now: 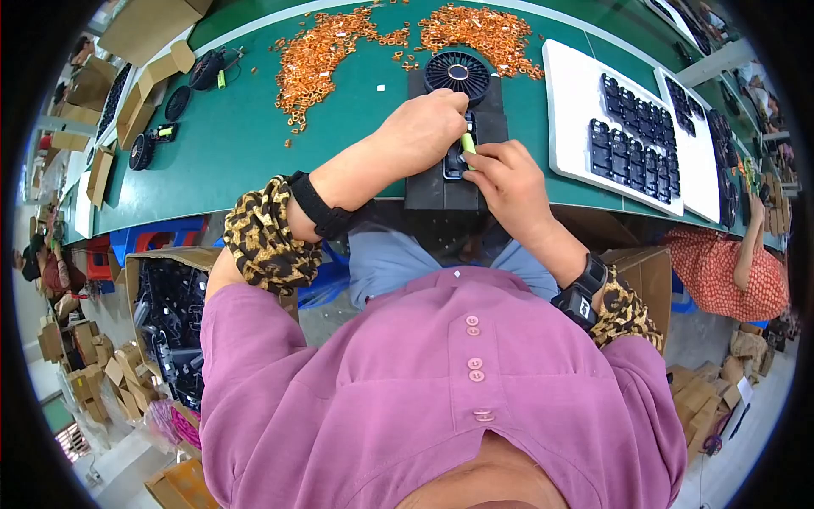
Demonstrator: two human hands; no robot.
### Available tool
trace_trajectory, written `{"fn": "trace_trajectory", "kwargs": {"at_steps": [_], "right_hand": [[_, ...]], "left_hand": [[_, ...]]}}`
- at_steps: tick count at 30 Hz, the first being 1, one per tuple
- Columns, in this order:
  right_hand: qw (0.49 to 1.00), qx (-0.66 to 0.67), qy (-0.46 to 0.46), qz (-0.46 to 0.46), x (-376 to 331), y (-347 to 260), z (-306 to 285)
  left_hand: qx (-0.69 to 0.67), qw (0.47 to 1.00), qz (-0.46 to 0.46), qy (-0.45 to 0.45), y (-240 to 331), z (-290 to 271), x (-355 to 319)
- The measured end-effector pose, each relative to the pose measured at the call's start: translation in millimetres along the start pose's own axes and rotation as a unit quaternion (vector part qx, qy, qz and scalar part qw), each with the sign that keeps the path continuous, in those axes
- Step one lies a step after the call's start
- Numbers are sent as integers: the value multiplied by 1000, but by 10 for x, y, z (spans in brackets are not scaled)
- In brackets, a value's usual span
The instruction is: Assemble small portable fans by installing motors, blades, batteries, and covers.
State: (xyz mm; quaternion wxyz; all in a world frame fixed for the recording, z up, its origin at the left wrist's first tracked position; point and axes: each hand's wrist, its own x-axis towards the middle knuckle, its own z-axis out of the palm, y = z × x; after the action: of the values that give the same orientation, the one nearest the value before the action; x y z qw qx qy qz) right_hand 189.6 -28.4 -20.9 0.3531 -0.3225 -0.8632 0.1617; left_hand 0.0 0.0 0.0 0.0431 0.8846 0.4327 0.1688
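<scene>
A black handheld fan lies on a dark work mat, its round grille away from me and its handle housing laid open toward me. A light green cylindrical battery rests at a tilt over the handle, pinched at its near end by the thumb and fingers of my right hand. My left hand is closed over the handle's upper part, just below the grille. Its curled fingers hide whatever they grip there.
Orange small parts lie heaped at the back, with a second orange heap behind the fan. White foam trays with rows of black housings stand to the right. More fans lie left, near cardboard. A person in red sleeves sits at right.
</scene>
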Motion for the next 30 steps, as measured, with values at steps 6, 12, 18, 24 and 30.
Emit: {"fn": "trace_trajectory", "kwargs": {"at_steps": [6, 12, 18, 24, 30], "right_hand": [[995, -89, -13, -32, 72, -69, 132], [993, -97, -11, -62, 34, -25, 170], [989, -119, -33, -83, 51, 1, 122], [997, 45, -50, -44, 112, 51, 16], [992, -13, -29, 125, 850, 1064, -453]], "left_hand": [[119, 992, 43, -18, 34, 35, 13], [123, 992, 10, 31, 53, 2, -154], [40, 997, -13, 59, -60, 11, -218], [46, 996, -17, 70, 1, 17, -270], [-178, 977, -110, 43, -316, -237, -8]]}}
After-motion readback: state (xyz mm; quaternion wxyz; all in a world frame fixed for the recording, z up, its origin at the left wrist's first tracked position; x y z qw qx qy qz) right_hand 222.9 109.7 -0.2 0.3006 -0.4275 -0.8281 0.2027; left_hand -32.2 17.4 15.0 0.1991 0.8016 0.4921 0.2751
